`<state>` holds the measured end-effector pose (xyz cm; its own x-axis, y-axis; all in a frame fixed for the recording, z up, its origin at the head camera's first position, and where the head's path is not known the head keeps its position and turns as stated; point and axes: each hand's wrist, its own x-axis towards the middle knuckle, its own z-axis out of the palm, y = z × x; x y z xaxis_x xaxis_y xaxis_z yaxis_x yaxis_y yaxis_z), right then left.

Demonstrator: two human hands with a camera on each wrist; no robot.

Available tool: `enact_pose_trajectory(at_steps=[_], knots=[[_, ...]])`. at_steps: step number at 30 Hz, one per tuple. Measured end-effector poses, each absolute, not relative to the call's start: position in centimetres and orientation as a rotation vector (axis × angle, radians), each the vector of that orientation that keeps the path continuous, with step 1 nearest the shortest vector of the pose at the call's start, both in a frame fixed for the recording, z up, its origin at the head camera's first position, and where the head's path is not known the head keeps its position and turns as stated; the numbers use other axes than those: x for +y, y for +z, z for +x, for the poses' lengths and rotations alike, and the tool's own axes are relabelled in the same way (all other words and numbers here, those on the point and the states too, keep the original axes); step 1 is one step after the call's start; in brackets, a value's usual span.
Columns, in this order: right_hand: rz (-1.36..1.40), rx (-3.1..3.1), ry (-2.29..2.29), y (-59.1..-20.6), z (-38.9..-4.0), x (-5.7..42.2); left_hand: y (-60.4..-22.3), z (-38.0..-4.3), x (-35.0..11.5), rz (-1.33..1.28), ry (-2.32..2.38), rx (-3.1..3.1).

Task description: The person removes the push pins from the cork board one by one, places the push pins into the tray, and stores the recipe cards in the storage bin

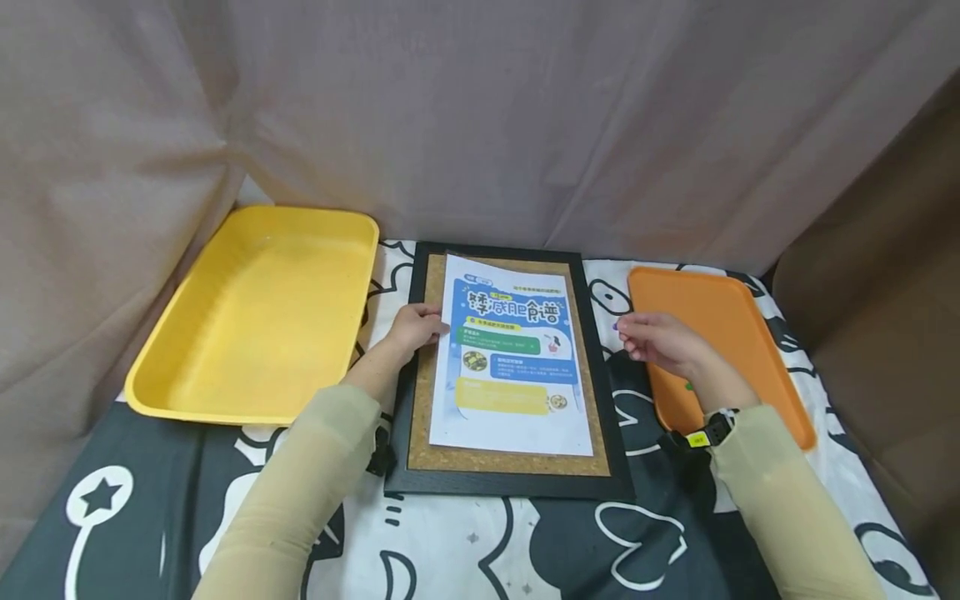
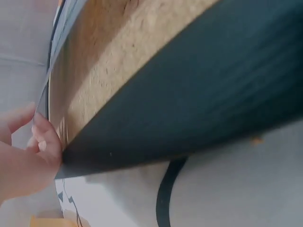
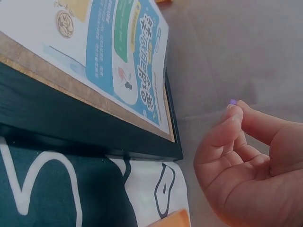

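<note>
A printed poster sheet [image 1: 517, 429] lies over a cork board [image 1: 510, 460] with a black frame [image 1: 510, 483]. My left hand [image 1: 415, 327] pinches the sheet's left edge between thumb and fingers; in the left wrist view that edge is raised off the cork. To the right of the board, my right hand [image 1: 666, 343] is held in the air. Between its thumb and index fingertip is a tiny purple push pin [image 3: 232, 101], mostly hidden by the fingers.
A deep yellow tray [image 1: 247, 308] stands left of the board. On the right is an orange tray [image 1: 720, 317], partly under my right arm, with a small green piece [image 1: 688, 385] in it. A patterned cloth [image 1: 450, 542] covers the table, and a grey curtain [image 1: 480, 125] hangs behind.
</note>
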<state>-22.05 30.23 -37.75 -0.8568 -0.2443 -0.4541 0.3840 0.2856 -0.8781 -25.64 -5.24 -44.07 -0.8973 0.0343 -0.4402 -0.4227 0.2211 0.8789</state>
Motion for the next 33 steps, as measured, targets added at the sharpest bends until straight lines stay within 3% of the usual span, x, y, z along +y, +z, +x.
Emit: enact_pose_trajectory(at_steps=[10, 18, 33], knots=[[0.152, 2.008, -1.652, -38.0, -21.7, 30.6, -44.2, -24.6, -4.7, -0.177, 1.828, 1.963], [0.146, 2.005, -1.665, -38.4, -21.4, 31.0, -43.5, -24.2, -5.4, -0.176, 1.850, 2.049], [0.162, 2.002, -1.704, -38.5, -21.3, 31.5, -39.1, -24.3, -9.5, -0.142, 1.889, 2.097]])
